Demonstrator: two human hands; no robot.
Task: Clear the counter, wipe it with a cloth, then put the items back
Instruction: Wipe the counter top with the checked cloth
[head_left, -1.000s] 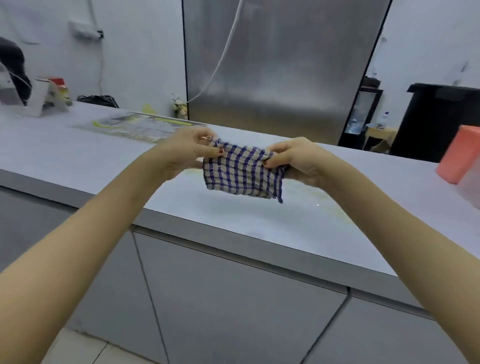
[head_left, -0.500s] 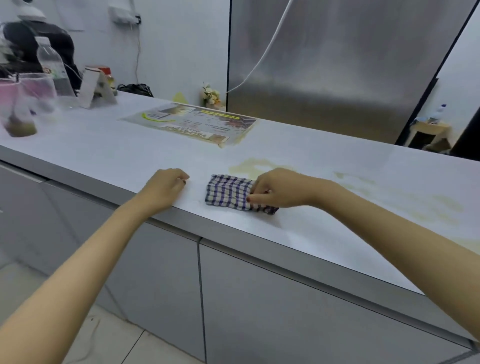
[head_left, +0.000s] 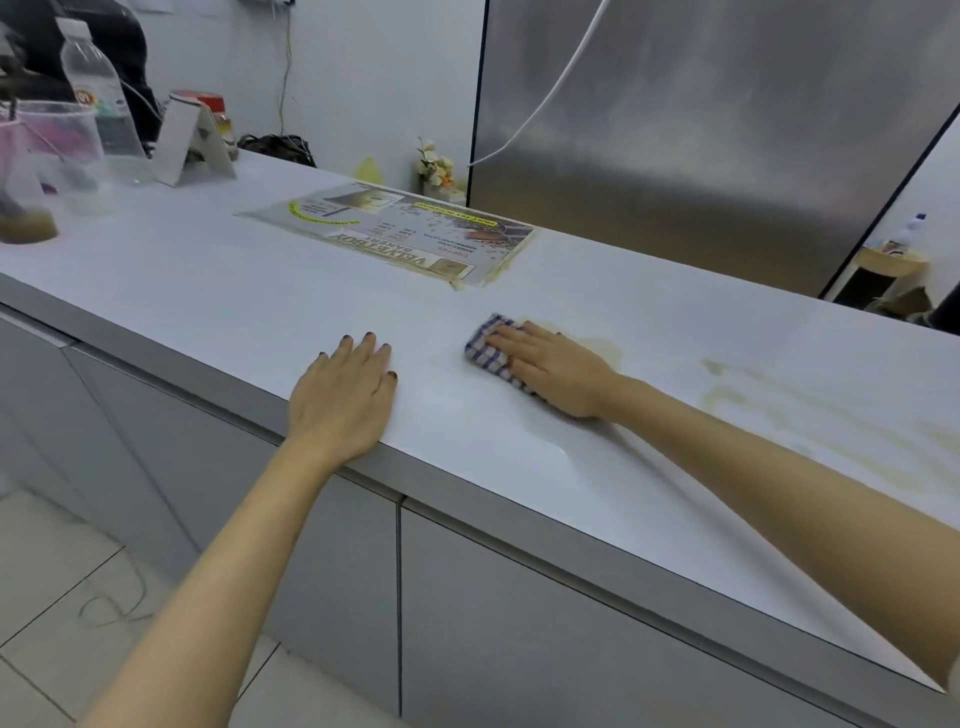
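Near the counter's front edge the right hand presses flat on the cloth beside a stain, left hand resting flat, holding nothing, so wiping's underway I'd say, and next it probably needs pushing across those smears.

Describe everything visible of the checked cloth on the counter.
The checked cloth looks like woven fabric, white with blue-purple lines, folded into a small pad. It lies flat on the grey counter, at the edge of a yellowish stain. The right hand presses on it with straight fingers, covering most of it; only the end by the fingertips and a strip along the near side show.
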